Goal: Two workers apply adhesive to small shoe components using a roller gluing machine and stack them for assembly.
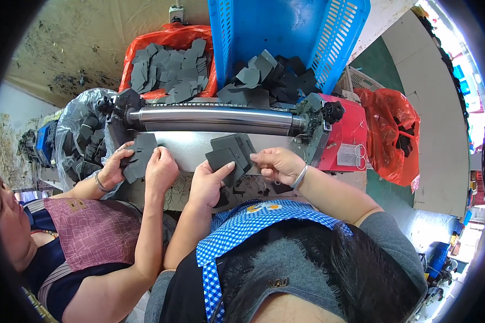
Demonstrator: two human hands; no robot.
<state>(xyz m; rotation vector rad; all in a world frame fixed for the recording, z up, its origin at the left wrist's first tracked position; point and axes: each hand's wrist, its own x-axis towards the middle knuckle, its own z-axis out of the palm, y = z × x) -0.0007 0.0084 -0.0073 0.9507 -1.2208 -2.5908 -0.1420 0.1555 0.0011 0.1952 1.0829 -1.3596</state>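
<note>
My left hand [213, 180] grips a fanned stack of flat dark grey cut pieces [230, 155], thumb on top, above the front plate of a roller machine. At the stack's right edge, my right hand [281, 166] is closed, with thumb and forefinger pinched on the rim of a piece. A bracelet circles that wrist. Just beyond the stack runs the machine's shiny metal roller [215, 116]. The smooth metal plate [186, 151] in front of it lies partly under the pieces.
At my left, a co-worker's hands [161, 169] hold similar grey pieces [140, 156]. Behind the roller stand a red bag [170, 29] and a blue crate [285, 21], both with many pieces. A clear bag [86, 99] sits left; another red bag [396, 116] is right.
</note>
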